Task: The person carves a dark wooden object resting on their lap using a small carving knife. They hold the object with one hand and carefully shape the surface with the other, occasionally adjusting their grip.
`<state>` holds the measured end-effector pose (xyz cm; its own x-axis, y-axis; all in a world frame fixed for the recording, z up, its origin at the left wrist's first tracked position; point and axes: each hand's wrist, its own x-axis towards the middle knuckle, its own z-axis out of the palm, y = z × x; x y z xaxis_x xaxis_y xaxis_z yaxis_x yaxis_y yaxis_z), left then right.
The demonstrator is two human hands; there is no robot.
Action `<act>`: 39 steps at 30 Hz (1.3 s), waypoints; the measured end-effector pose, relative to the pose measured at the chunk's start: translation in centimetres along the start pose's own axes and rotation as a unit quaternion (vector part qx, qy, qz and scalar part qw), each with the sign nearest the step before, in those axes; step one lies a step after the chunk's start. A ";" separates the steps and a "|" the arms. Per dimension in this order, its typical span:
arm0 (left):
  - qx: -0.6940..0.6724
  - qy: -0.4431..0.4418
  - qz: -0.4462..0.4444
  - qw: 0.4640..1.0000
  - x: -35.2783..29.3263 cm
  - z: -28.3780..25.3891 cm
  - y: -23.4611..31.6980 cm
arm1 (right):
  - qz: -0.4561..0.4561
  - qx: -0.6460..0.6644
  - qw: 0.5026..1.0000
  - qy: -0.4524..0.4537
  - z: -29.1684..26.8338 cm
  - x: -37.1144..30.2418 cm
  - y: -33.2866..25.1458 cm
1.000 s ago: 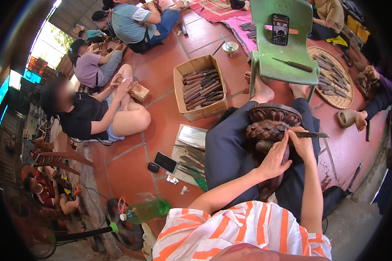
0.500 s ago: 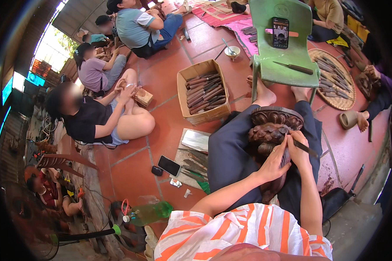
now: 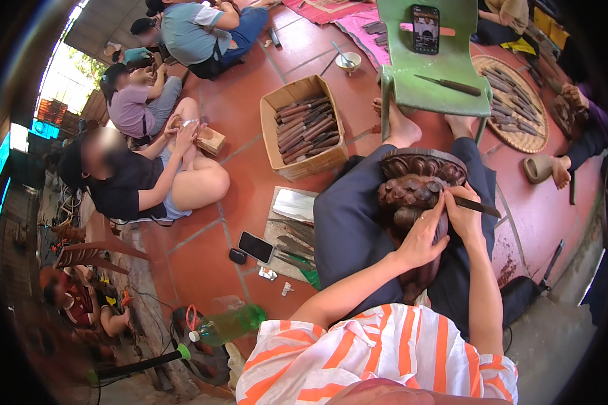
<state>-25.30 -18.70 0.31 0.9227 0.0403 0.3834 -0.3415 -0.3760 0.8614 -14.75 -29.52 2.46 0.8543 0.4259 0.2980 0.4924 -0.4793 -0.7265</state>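
Note:
A dark brown carved wooden piece (image 3: 422, 164) with a round, petal-edged top stands between my legs. Its lower part runs down toward my lap. My right hand (image 3: 463, 217) is closed on a slim carving tool (image 3: 481, 206), whose dark end sticks out to the right past the fingers. The working tip is hidden by my fingers at the carving. My left hand (image 3: 422, 241) wraps the side of the carving below its scaly band, with its fingertips meeting those of the right hand.
Ahead is a green plastic chair (image 3: 425, 84) bearing a phone (image 3: 425, 30) and a knife (image 3: 449, 84). A cardboard box (image 3: 273, 135) of wooden-handled tools lies left, a woven tray (image 3: 537, 138) of tools right. A bottle (image 3: 230, 325) is near my left elbow. Several people sit around.
The whole view has shifted a little. Both hands keep their place on the carving, and the carving tool's outer end now points less downward.

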 end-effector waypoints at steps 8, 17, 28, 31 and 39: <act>-0.003 0.004 -0.005 1.000 -0.8 0.1 -0.6 | 0.059 0.046 0.997 0.033 0.9 -2.0 -0.3; 0.015 -0.039 0.046 0.998 -1.1 0.8 -0.4 | 0.084 0.149 0.985 0.035 -0.2 -3.4 1.7; 0.008 -0.002 0.027 1.000 -0.6 0.5 -0.6 | 0.080 0.087 0.993 0.002 0.0 -0.9 0.5; -0.030 0.000 -0.002 1.000 -0.5 0.6 -1.0 | 0.072 0.085 0.994 0.019 0.6 -0.9 0.3; -0.043 -0.003 -0.011 0.999 -0.3 0.7 -1.0 | 0.047 -0.007 0.998 0.052 0.7 -0.9 -0.8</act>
<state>-25.11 -19.00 -0.88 0.9314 0.0416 0.3617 -0.3346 -0.2936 0.8954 -16.05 -29.01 2.34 0.9093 0.2970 0.2915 0.4104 -0.5239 -0.7464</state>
